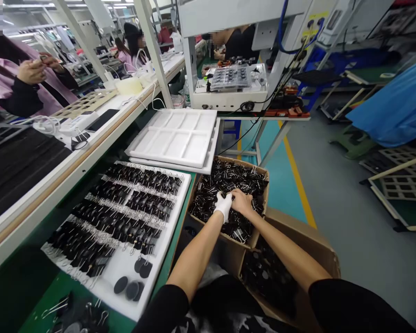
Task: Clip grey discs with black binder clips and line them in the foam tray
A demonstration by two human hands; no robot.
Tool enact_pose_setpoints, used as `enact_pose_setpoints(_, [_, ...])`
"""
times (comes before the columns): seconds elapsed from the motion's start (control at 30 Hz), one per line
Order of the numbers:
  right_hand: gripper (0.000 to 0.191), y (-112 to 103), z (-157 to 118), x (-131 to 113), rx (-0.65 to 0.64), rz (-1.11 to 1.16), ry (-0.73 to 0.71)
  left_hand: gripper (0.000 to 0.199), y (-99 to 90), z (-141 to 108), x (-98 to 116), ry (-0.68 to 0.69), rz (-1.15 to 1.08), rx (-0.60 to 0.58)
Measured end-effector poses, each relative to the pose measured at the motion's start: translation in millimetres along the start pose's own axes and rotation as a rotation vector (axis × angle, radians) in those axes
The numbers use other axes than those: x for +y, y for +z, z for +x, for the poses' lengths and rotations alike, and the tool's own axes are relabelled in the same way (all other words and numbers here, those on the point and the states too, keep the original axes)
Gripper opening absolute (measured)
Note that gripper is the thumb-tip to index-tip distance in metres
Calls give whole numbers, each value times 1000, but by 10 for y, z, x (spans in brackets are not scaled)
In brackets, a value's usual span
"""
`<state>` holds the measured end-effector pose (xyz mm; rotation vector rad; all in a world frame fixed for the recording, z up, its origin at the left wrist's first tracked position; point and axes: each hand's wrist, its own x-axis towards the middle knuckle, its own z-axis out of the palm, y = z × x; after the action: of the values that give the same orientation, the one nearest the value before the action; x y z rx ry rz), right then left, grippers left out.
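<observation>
My left hand [223, 205], in a white glove, and my bare right hand [241, 202] meet over a cardboard box [265, 185] heaped with black binder clips [241, 175]. Their fingers are closed together around something small and dark, mostly hidden between them. To the left, a white foam tray [175, 217] carries rows of black pieces with binder clips [118, 212] on them. Several dark round discs [120, 285] lie in the tray's near corner.
White empty-celled foam trays [175, 138] are stacked behind the box. A second cardboard box [298, 226] with dark parts stands close by on the right. Loose clips [60, 307] lie at the bench's near left. A machine [229, 99] stands ahead; co-workers sit beyond.
</observation>
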<state>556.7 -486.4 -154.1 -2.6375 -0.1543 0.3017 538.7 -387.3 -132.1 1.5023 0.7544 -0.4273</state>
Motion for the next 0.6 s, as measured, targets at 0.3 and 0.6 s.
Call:
enact_pose_setpoints(0.3, [30, 33, -178, -144, 156, 79, -201, 59, -95, -314, -23, -16, -114, 28])
enact_pose_setpoints(0.6, [15, -388, -216, -453, 749, -334, -762, 41, -136, -334, 145, 394, -707, 13])
